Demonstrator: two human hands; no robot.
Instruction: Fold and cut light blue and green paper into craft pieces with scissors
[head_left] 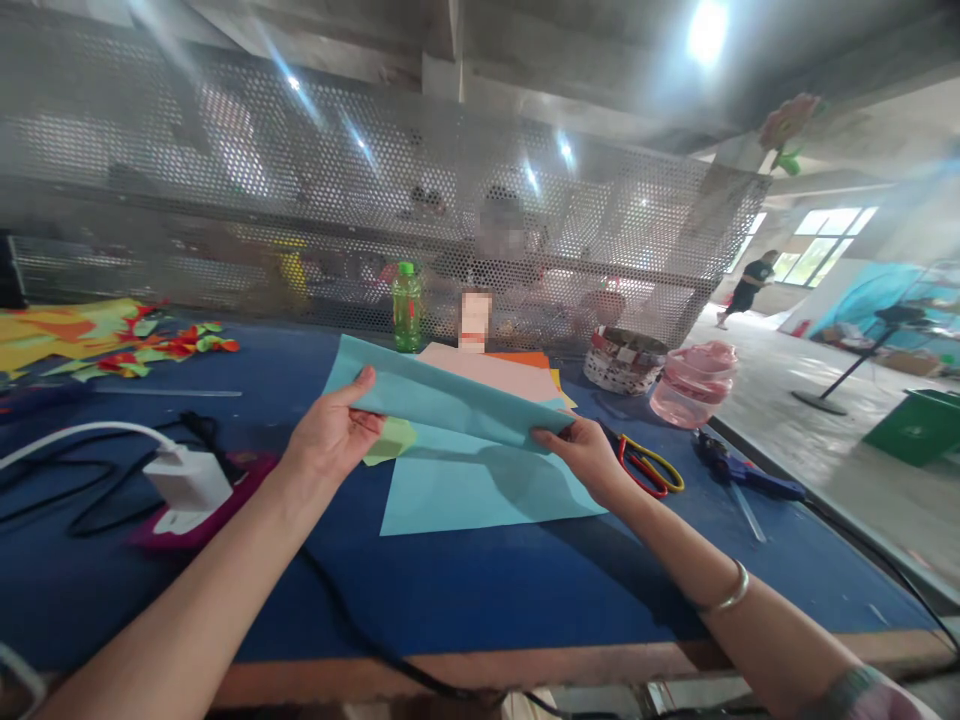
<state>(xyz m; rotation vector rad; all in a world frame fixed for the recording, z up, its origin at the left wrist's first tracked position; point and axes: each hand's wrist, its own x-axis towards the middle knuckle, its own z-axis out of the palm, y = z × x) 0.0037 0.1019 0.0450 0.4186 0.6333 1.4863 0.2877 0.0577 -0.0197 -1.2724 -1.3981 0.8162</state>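
Two hands are in view. The left hand (334, 428) pinches the left side of a raised light blue paper sheet (442, 395) between thumb and fingers, and the right hand (583, 460) grips its right corner the same way, so the sheet arcs above the middle of the table (450, 600). One bangle (727, 590) circles the right wrist. Beneath the raised sheet, a light blue paper layer (480, 490) lies flat on the table; whether it is a separate sheet or the folded half of the same one cannot be told. One small yellow-green paper piece (391, 440) pokes out just beside the left hand.

Toward the table's far edge lies a stack of coloured paper (487, 372), showing three colours: peach, orange and yellow. One green plastic bottle (407, 310) stands just behind it. Right of the right hand are one pair of scissors (649, 465) with red and yellow handles and one blue hot glue gun (742, 480). Nearer the far right corner stand one woven basket (625, 360) and one pink plastic tub (694, 385). Left of the left hand, one white charger (187, 478) rests on one magenta pouch (202, 510), and a pile of paper cutouts (135, 340) lies near the far left corner.
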